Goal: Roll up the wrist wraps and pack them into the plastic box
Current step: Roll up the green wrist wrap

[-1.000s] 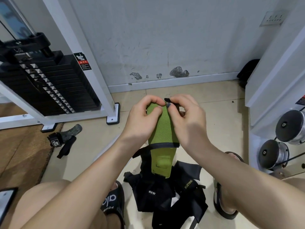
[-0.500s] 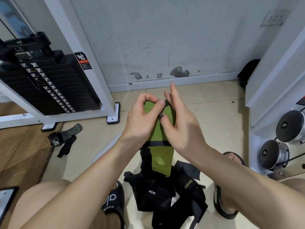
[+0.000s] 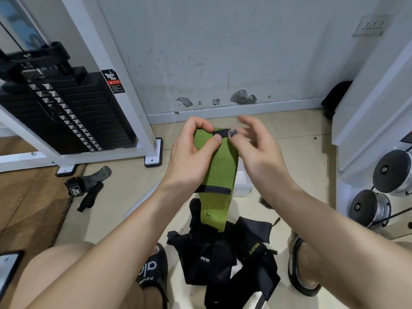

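Observation:
A green wrist wrap (image 3: 219, 172) with black trim hangs in front of me. My left hand (image 3: 191, 159) pinches its upper end, thumb on the front, next to a black loop at the top. My right hand (image 3: 256, 146) is beside that top edge, thumb near the black loop, fingers spread and blurred. Below on the floor lies a pile of black wrist wraps (image 3: 225, 259). A clear plastic box (image 3: 242, 181) shows partly behind the green wrap and my right wrist.
A weight stack machine (image 3: 66, 112) with a white frame stands at left. Dark wraps (image 3: 89, 184) lie near its foot. Dumbbells (image 3: 379, 190) sit on a rack at right. My sandalled feet (image 3: 153, 273) flank the black pile. The wall is close ahead.
My right hand has come off the wrap's top edge and drawn to the right, its fingers spreading. My left hand keeps its pinch, and the wrap hangs about where it was.

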Demonstrator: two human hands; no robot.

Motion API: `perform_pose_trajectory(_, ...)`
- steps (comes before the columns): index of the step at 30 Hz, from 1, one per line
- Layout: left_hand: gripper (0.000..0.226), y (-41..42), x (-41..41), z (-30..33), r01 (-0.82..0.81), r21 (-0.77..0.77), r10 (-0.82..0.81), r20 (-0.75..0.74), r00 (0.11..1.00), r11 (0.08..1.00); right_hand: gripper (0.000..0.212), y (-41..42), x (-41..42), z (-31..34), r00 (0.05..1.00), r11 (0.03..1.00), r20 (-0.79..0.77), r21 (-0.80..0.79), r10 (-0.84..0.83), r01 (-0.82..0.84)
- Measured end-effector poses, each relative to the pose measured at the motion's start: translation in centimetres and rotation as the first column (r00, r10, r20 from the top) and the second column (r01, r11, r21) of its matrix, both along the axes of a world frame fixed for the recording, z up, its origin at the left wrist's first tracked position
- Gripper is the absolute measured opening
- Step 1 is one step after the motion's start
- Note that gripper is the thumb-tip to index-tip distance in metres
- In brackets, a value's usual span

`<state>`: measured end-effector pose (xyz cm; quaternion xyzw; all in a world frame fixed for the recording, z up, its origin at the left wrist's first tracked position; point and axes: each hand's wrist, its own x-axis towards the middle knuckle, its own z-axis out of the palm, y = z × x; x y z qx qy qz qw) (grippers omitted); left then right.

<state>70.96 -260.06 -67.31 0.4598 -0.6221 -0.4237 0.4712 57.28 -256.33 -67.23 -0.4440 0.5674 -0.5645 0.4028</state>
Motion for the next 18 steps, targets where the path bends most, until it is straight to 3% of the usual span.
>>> perform_pose_trajectory(2, 0.018, 0.1, 0.0, -0.1, 0.016, 0.013, -0.016, -0.020, 1.000, 1.000, 0.021, -0.4, -0.5, 0.2, 0.992, 0.999, 0.124, 0.045, 0.016, -0.021)
perform_pose_trajectory(4, 0.021, 0.1, 0.0, -0.2, 0.015, 0.043, -0.014, -0.022, 1.000, 0.999, 0.017, -0.6, -0.8, 0.2, 0.984, 0.997, 0.175, 0.053, 0.037, -0.047)
perform_pose_trajectory(8, 0.013, -0.5, 0.4, -0.1, 0.052, 0.112, -0.046, -0.051, 0.998, 0.992, 0.012, -0.8, -1.2, 0.7, 0.976, 0.997, 0.212, 0.033, 0.057, -0.066)
perform_pose_trajectory(13, 0.013, -0.7, 0.8, 0.4, 0.133, 0.092, -0.130, -0.032, 0.991, 0.987, 0.016, -0.7, -1.6, 0.8, 0.977, 0.995, 0.200, 0.040, 0.079, -0.088)
perform_pose_trajectory(18, 0.008, -0.5, 1.1, 0.6, 0.171, 0.063, -0.170, -0.018, 0.985, 0.983, 0.018, -1.0, -2.8, 1.2, 0.950, 0.961, 0.224, 0.123, 0.216, -0.247)
